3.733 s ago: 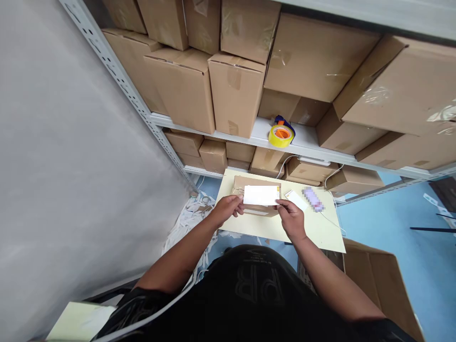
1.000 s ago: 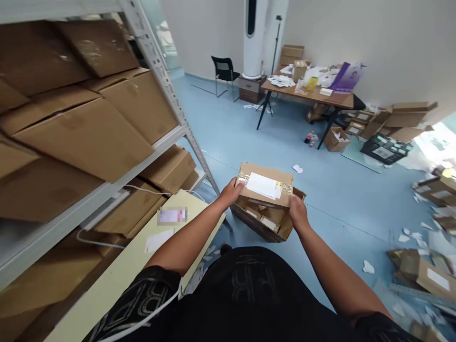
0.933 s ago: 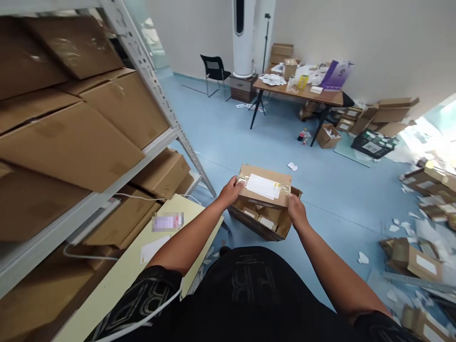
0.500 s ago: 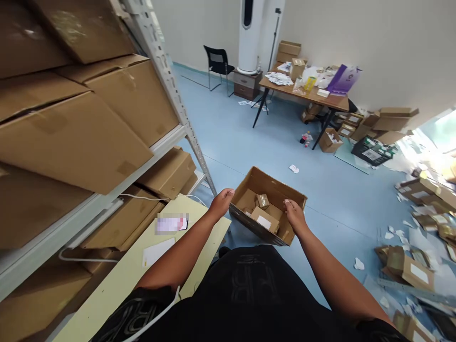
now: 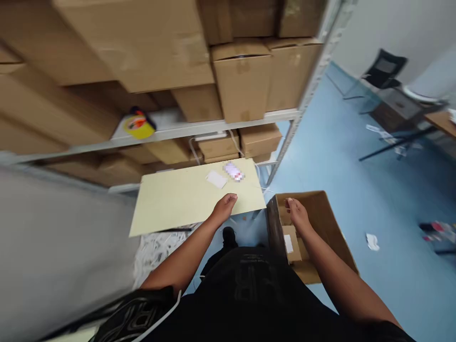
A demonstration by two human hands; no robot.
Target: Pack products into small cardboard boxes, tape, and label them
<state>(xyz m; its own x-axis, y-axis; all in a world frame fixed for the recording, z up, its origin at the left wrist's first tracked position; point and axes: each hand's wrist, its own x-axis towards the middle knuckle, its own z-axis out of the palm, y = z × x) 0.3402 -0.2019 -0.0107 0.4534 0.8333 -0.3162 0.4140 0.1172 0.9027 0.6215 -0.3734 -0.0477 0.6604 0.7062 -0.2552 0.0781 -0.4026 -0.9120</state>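
My left hand (image 5: 225, 207) hovers before the front edge of a pale yellow table (image 5: 171, 199), its fingers curled together with nothing seen in them. Over an open cardboard box (image 5: 326, 223) is my right hand (image 5: 296, 214), fingers also curled in and apparently holding nothing. Inside that box lies a smaller carton (image 5: 295, 251) with a white label; my right forearm hides part of the interior. A white sheet (image 5: 216, 179) and a phone with a blurred screen (image 5: 233, 171) lie on the table, beyond my left hand.
A metal shelf rack (image 5: 276, 115) packed with cartons (image 5: 244, 80) stands behind the table. On one shelf sits a yellow item (image 5: 140, 127). To the right are a black chair (image 5: 384, 69), a drawer cabinet (image 5: 394, 107) and scrap paper (image 5: 372, 241) on the blue floor.
My view has swung left toward the rack and table. My left hand is now before the table instead of by the box's edge; my right hand stays over the box.
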